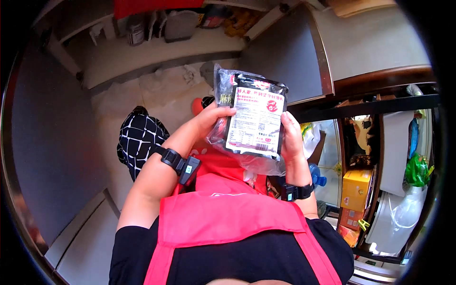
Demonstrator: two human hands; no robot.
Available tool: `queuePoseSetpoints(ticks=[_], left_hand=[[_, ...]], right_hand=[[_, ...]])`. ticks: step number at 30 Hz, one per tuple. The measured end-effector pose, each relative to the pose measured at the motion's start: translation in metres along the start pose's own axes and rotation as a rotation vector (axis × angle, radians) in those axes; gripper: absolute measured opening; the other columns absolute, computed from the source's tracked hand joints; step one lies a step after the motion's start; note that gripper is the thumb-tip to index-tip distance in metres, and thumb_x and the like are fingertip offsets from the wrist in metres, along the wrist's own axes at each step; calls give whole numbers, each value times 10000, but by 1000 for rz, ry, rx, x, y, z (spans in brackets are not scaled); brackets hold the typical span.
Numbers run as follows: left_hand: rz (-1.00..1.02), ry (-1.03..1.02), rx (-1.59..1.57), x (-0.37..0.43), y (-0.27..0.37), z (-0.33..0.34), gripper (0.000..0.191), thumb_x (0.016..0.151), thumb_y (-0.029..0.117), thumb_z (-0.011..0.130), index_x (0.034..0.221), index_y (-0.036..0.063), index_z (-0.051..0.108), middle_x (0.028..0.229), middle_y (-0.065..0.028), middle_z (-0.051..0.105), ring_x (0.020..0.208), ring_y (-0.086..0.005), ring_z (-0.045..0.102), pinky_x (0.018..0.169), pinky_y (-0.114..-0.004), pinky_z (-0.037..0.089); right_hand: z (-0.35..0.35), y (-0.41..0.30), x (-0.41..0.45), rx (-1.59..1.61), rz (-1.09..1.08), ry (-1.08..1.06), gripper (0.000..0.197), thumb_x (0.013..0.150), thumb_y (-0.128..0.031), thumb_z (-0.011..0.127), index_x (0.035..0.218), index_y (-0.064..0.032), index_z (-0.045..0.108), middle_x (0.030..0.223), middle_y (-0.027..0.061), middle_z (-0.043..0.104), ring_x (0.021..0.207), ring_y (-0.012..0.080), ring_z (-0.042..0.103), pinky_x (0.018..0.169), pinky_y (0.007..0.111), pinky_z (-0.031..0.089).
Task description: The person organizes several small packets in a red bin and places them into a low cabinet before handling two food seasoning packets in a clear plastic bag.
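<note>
Between my hands is a flat black food packet point(257, 117) with a white printed back, its face turned up towards me. Behind it lies a second packet in clear plastic wrap point(222, 89), whose crinkled edge sticks out to the left and below. My left hand point(215, 119) grips the left side, thumb on the front edge of the black packet. My right hand point(292, 133) holds the right edge, with its thumb up along the side. The fingers behind the packets are hidden. Both wrists wear black straps with small devices.
An open cabinet with a jar point(135, 34) and bags on its shelf stands ahead, its grey doors point(285, 53) swung out on both sides. At the right is a shelf unit with a yellow box point(356, 188), a green plastic bag point(417, 170) and other bags.
</note>
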State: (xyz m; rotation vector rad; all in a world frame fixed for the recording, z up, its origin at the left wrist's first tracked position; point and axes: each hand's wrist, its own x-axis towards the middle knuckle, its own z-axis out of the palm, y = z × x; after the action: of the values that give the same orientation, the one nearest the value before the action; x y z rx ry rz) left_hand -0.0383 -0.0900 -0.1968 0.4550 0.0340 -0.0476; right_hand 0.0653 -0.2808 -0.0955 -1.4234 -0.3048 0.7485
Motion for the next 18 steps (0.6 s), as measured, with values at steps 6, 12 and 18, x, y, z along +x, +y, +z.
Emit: queuePoseSetpoints(ticks=[6,12,18], left_hand=[[13,14,15,-1,3,3,416,796,94,600,1178,-31,495,1104,-158,592,981,-237,601,861,-343,487],[-2,26,15,-1,1,3,413,801,99,600,1180,-26,495,1100,-158,594,987,-238,600,865,-350,487],[-21,43,16,-2,2,6,416,801,108,604,1181,-19,495,1093,-152,598,965,-231,609,845,-346,499]], right_hand=[[-2,-1,3,-33,-17,17,172,926,-177,472,902,-22,542,901,62,617,793,107,582,741,251,471],[0,-4,1,-28,-60,0,160,925,-164,475,891,-22,542,891,64,617,779,104,585,709,239,478],[-1,-4,1,-32,-71,-7,151,924,-157,478,894,-25,545,886,60,617,784,109,589,712,244,481]])
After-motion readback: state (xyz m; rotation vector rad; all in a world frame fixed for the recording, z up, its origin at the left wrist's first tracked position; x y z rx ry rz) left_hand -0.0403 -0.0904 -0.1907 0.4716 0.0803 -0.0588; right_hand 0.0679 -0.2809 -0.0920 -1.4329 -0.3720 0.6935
